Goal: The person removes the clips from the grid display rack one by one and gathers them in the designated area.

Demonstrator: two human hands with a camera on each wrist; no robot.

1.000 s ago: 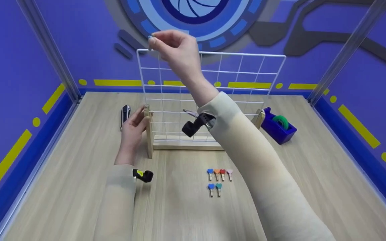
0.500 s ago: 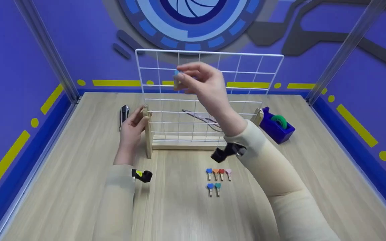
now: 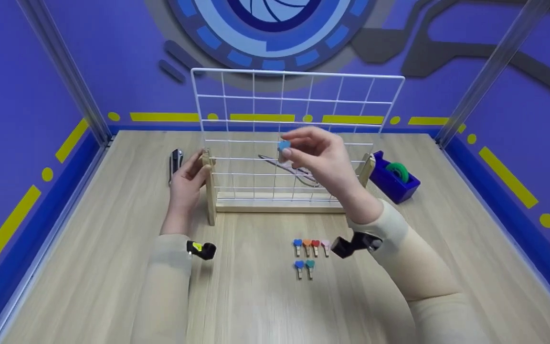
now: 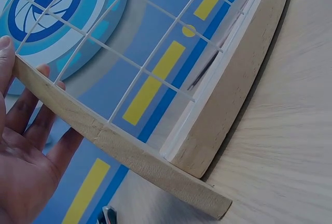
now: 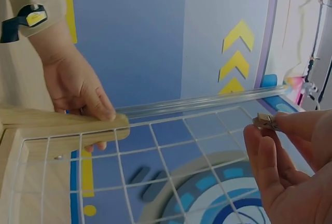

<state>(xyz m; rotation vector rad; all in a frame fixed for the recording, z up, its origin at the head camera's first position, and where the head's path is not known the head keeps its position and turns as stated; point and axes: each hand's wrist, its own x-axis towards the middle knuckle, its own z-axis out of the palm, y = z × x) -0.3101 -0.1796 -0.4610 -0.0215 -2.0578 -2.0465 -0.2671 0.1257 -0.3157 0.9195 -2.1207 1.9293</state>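
My right hand (image 3: 322,160) pinches a small wooden clothespin (image 5: 265,121) with a light-blue top between thumb and fingers, in front of a white wire grid (image 3: 299,99). The grid stands upright in a wooden stand (image 3: 280,209). My left hand (image 3: 186,184) grips the top of the stand's left post (image 4: 124,149), thumb on the near side and fingers behind, as the left wrist view shows. On the table before the stand lie several heart-topped clothespins in two rows, among them a red one (image 3: 316,247), an orange one (image 3: 307,246) and a teal one (image 3: 310,268).
A box cutter (image 3: 175,166) lies left of the stand. Scissors (image 3: 287,168) show behind the grid. To the right stands a blue tape dispenser (image 3: 396,184) with green tape. Blue panels with metal corner posts enclose the wooden table (image 3: 93,267).
My right hand has come down and to the right from the grid's top left corner, bringing the blue-topped clothespin with it. The left hand keeps its grip on the post.
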